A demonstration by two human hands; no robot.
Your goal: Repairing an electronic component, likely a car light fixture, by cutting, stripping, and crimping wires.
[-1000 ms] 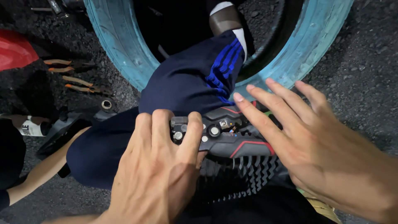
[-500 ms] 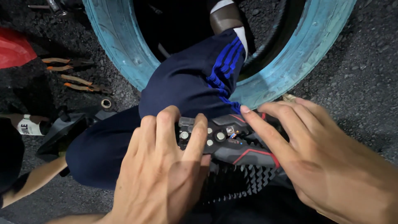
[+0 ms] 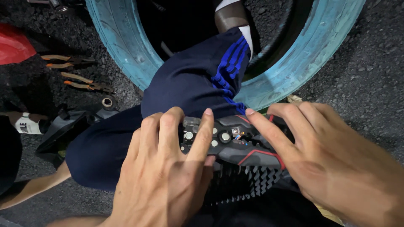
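The left hand (image 3: 162, 180) is lying palm down over the near end of a black crimping tool (image 3: 240, 145), its grip closing around the tool's head: the forefinger is stretching across the flat metal plate while the other fingers are curling over the edge on the thigh side. The right hand (image 3: 332, 155) is spreading wide just beside it, its forefinger tip touching the top edge of the tool and the rest of the palm covering the handle end, so its grip is pressing on the tool rather than wrapping it; whether the thumb is closing underneath cannot be told.

The tool is sitting between the two grips, resting on the person's lap. It is looking dark and blocky, with several round silver rivets showing between the left fingers, a small glint of copper and blue near the middle, and thin red trim lines running along its black handle. Just under it, a black surface with rows of small raised spikes (image 3: 252, 180) is showing.

Beyond both grips, a leg in navy trousers with blue stripes (image 3: 198, 80) is passing through a pale turquoise tyre (image 3: 126, 46) lying on dark gravel (image 3: 370, 71). Well off to the left grip's side, orange-handled pliers (image 3: 71, 69) are lying on the ground.
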